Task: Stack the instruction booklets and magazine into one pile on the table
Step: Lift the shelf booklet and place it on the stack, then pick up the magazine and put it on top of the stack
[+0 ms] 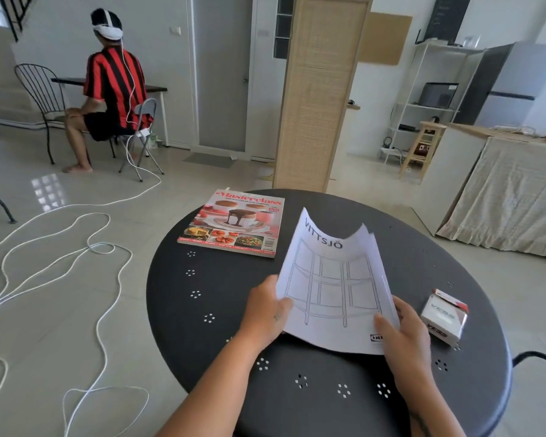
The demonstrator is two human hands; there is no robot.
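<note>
Head view, only one. Both hands on the white paper instruction booklets [334,279], the VITTSJÖ shelf drawing on top. Left hand [267,310] pinches the near-left edge, thumb on the cover. Right hand [405,326] clamps the near-right corner, thumb across the logo. At least two loose page edges fan out at the far-right corner, so this looks like more than one booklet held together; exact count I cannot tell.

Held by the near edge only, so the far end curls and sags in the middle. Two-hand grip likely there to square the sheets up before setting down.

Glossy red cooking magazine [232,223] lies flat at the far-left of the round black perforated metal worktop [202,294], its far-left corner overhanging the rim. It is stiffer and wider, so it is the sensible base of the pile.

Small white-and-red carton [445,316] sits just beside the right hand, not touching as far as I can see. Watch it on any rightward sweep.

Open room: bare worktop between booklets and magazine, clear path far-left. Risk: pile landing on an overhanging magazine near the rim; better to pull the magazine inward first.
</note>
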